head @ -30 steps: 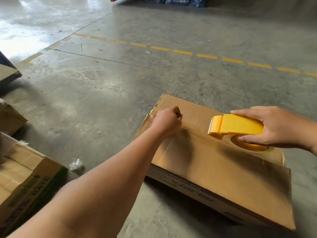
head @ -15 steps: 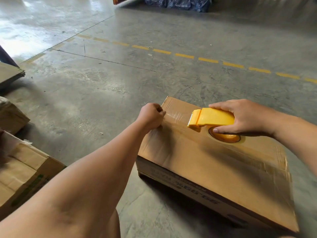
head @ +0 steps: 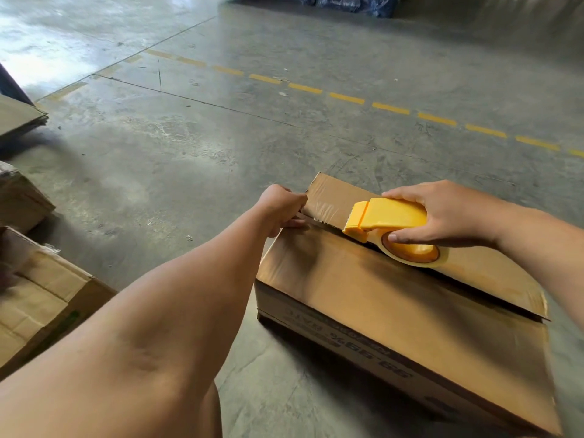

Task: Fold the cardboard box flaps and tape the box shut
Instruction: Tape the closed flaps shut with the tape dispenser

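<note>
A brown cardboard box (head: 388, 308) lies on the concrete floor with its top flaps folded down. My right hand (head: 448, 213) grips a yellow tape dispenser (head: 388, 218) resting on the box's top seam, its roll of clear tape (head: 414, 252) touching the cardboard. A strip of clear tape (head: 325, 210) stretches from the dispenser's blade to the box's far left edge. My left hand (head: 282, 207) is closed at that edge, pinching the tape's end against the box.
Other cardboard boxes (head: 38, 298) stand at the left, with flat cardboard (head: 19, 116) further back. A dashed yellow line (head: 347, 98) crosses the floor beyond the box. A blue-wrapped bundle (head: 344, 3) sits far back.
Both hands have slid left along the top seam. My left hand went from the box's top to its far left edge, and the dispenser followed it.
</note>
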Action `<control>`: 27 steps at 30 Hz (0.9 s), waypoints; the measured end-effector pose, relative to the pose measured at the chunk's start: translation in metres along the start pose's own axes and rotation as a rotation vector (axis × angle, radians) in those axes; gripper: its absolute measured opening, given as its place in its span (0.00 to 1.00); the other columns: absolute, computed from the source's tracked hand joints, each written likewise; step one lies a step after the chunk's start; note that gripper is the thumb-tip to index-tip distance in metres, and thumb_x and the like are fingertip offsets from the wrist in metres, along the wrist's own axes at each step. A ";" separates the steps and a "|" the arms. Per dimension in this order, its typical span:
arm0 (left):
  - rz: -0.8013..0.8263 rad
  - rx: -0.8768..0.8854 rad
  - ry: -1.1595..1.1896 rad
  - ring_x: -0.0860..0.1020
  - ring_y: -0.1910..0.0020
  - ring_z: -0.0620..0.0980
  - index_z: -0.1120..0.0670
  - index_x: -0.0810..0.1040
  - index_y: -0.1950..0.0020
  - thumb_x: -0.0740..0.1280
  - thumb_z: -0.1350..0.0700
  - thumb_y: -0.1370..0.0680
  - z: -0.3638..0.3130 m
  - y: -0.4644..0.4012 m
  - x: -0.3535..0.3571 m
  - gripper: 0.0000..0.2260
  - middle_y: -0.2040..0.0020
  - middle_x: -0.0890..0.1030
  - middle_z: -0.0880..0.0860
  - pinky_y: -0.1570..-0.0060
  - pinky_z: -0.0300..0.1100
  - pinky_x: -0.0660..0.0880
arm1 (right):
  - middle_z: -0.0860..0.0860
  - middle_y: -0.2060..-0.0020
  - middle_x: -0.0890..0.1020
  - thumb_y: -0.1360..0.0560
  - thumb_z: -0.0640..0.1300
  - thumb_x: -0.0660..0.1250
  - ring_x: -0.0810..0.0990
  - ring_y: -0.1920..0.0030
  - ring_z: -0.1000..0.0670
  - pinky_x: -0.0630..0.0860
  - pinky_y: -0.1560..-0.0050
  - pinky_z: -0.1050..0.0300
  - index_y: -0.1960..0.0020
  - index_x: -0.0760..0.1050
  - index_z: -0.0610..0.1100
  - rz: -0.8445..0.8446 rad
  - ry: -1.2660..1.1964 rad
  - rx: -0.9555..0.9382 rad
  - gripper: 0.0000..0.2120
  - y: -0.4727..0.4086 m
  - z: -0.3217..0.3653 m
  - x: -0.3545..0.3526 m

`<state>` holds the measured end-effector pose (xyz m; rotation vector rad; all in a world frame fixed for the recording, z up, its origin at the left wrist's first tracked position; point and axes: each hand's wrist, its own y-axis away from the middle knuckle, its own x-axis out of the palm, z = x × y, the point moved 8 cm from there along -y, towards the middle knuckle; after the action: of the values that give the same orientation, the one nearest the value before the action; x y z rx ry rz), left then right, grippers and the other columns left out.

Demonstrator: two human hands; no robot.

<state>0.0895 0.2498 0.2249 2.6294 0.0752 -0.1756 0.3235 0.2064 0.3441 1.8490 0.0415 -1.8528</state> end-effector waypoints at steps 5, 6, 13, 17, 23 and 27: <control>-0.051 0.012 -0.022 0.82 0.73 0.51 0.61 0.77 0.53 0.64 0.64 0.24 -0.001 0.000 -0.006 0.03 0.62 0.76 0.55 0.54 0.52 0.84 | 0.52 0.29 0.73 0.31 0.68 0.68 0.72 0.33 0.47 0.71 0.43 0.55 0.24 0.61 0.58 -0.004 0.015 -0.016 0.40 -0.006 0.009 -0.001; -0.058 0.023 -0.045 0.82 0.73 0.51 0.60 0.77 0.53 0.64 0.64 0.24 -0.001 0.000 -0.007 0.03 0.62 0.76 0.55 0.54 0.52 0.84 | 0.52 0.29 0.73 0.31 0.68 0.68 0.72 0.33 0.47 0.71 0.43 0.55 0.24 0.61 0.57 -0.002 0.025 -0.016 0.40 -0.007 0.010 -0.001; -0.066 0.034 -0.163 0.86 0.65 0.55 0.57 0.76 0.52 0.66 0.62 0.23 -0.003 -0.003 -0.010 0.02 0.59 0.79 0.58 0.45 0.60 0.79 | 0.52 0.29 0.73 0.32 0.70 0.67 0.72 0.33 0.47 0.72 0.43 0.54 0.24 0.61 0.58 0.017 0.032 -0.005 0.41 -0.010 0.010 0.003; -0.067 0.015 -0.157 0.85 0.66 0.55 0.59 0.76 0.52 0.65 0.63 0.23 -0.002 -0.003 -0.014 0.02 0.63 0.80 0.58 0.46 0.57 0.80 | 0.52 0.29 0.73 0.32 0.70 0.68 0.72 0.33 0.46 0.72 0.42 0.53 0.24 0.61 0.59 0.009 0.024 -0.009 0.41 -0.012 0.013 0.003; -0.042 -0.023 -0.153 0.84 0.65 0.55 0.61 0.76 0.60 0.65 0.64 0.22 -0.004 0.000 -0.018 0.07 0.70 0.79 0.55 0.56 0.46 0.83 | 0.52 0.28 0.72 0.32 0.70 0.67 0.72 0.33 0.46 0.71 0.45 0.56 0.24 0.60 0.58 0.029 0.032 -0.024 0.41 -0.017 0.018 0.005; -0.039 -0.006 -0.207 0.80 0.72 0.50 0.60 0.75 0.63 0.64 0.66 0.22 -0.006 0.002 -0.019 0.10 0.70 0.78 0.55 0.75 0.35 0.78 | 0.52 0.28 0.72 0.31 0.69 0.68 0.72 0.33 0.46 0.68 0.48 0.59 0.24 0.61 0.58 0.031 0.037 -0.026 0.40 -0.018 0.020 0.007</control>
<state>0.0712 0.2504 0.2336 2.5892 0.0562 -0.4583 0.2989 0.2129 0.3332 1.8557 0.0495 -1.7890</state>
